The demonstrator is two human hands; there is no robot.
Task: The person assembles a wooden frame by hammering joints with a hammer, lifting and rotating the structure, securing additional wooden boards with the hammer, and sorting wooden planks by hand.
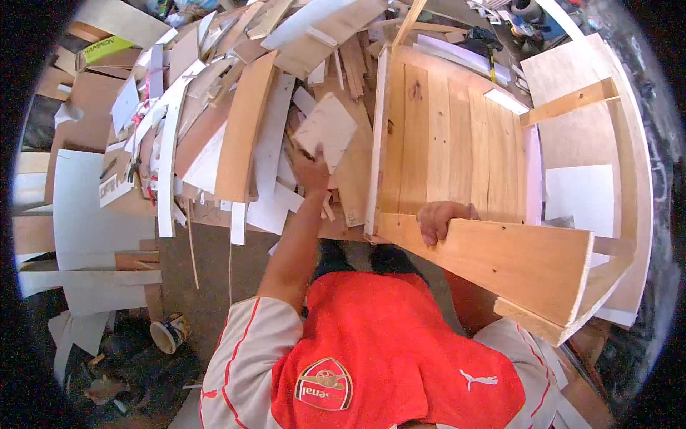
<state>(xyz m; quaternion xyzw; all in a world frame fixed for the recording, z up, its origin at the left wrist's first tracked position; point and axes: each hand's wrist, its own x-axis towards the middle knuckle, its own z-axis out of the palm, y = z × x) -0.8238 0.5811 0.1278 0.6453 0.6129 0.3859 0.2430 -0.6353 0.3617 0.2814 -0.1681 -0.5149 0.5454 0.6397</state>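
My left hand (312, 174) is closed on the near edge of a small pale wooden piece (327, 132) with a squared outline, held over the pile of scraps. My right hand (443, 220) wraps over the top edge of a long wooden board (500, 261), its fingers curled on the near face. That board forms the near side of a large wooden frame (381, 143). Behind it are slatted planks (450, 136). My right thumb is partly hidden.
Offcuts and boards, including a brown plank (246, 129), are heaped on the left and centre. A curved plywood panel (579, 136) stands at the right. A white panel (100, 229) leans at the far left. A paper-like cup (170, 333) lies low on the left.
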